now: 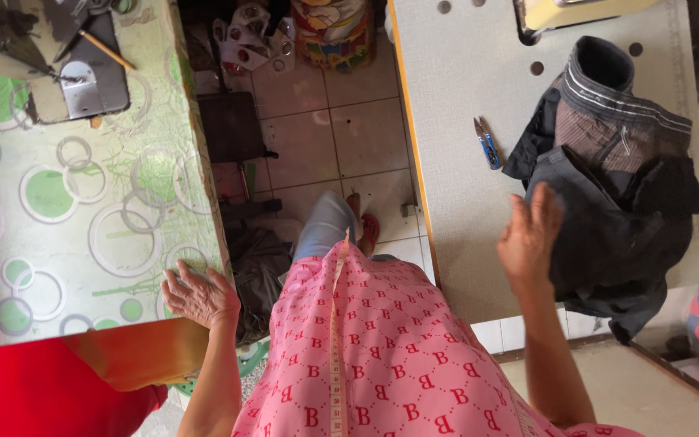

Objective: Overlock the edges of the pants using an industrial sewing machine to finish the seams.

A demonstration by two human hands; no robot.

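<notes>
A grey tabletop carries a heap of dark garments, with the open right hand resting at the heap's left edge, seemingly touching the cloth. The left hand lies flat, fingers spread, on the circle-patterned tabletop. Small blue thread snips lie near the garments.

Tablecloth: pale, green and grey circles. Worktable: off-white. Garment: dark grey, striped band. Snips: blue. Top: pink, red-lettered.
</notes>
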